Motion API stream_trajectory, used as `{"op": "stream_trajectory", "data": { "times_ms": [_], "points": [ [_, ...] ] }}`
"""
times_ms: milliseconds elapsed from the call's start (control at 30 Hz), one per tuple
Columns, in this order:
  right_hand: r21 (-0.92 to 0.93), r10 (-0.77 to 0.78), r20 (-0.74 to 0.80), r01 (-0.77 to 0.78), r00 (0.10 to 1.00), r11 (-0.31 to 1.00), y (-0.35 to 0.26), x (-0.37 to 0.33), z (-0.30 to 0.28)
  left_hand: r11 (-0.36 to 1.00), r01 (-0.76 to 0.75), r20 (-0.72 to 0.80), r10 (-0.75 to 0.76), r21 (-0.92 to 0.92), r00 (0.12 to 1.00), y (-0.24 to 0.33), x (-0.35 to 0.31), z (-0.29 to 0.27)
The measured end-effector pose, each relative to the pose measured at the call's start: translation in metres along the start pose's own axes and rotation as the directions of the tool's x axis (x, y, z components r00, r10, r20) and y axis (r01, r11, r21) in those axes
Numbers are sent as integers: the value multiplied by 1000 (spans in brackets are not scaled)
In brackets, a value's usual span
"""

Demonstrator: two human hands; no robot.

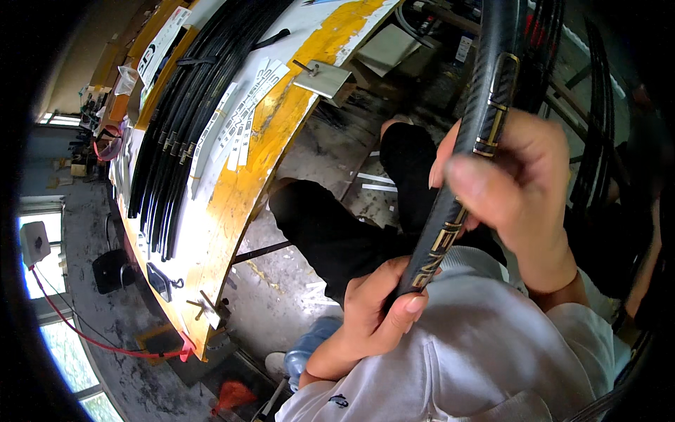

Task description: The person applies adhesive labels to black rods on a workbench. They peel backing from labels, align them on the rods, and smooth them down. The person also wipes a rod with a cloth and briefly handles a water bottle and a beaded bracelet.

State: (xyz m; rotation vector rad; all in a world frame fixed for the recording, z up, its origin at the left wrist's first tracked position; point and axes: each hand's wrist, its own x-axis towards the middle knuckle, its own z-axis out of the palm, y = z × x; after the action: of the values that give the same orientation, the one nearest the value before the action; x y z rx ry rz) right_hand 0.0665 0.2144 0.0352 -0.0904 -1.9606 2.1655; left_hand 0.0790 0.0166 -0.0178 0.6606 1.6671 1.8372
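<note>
A long black carbon-fibre tube with gold lettering runs slantwise up in front of me, its top beyond the picture's upper edge. My left hand is closed round its lower end, thumb lying along the side. Higher up, my right hand is closed on the tube, with the thumb pressed over the lettering and the index finger bent at the far side. That thumb is slightly blurred and covers part of the lettering. The fingers behind the tube are mostly hidden.
At the left, a workbench with a yellow band carries a bundle of black tubes and printed white strips. A metal plate is fixed at its edge. Several thin white strips lie on the floor. More dark tubes stand at the right.
</note>
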Motion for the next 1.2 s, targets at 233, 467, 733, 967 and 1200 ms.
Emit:
{"op": "stream_trajectory", "data": {
  "times_ms": [233,467,733,967,1200],
  "points": [
    [39,20,7,-20,1000,999,0,10,0,1000,12,-11,-12,-11,1000,1,2,0],
    [-126,160,74,-150,984,981,3,20,-20,985,34,-132,-12,169,991,-12,2,9],
    [-104,84,-52,-89,995,991,9,34,-13,997,30,-122,-21,71,992,-10,6,4],
    [-294,147,7,-138,989,946,22,43,-24,960,-55,-97,84,273,992,-21,19,-1],
    [108,-54,-52,60,997,992,-13,93,-37,995,91,-16,-91,-34,996,-23,27,-4]
  ]
}}
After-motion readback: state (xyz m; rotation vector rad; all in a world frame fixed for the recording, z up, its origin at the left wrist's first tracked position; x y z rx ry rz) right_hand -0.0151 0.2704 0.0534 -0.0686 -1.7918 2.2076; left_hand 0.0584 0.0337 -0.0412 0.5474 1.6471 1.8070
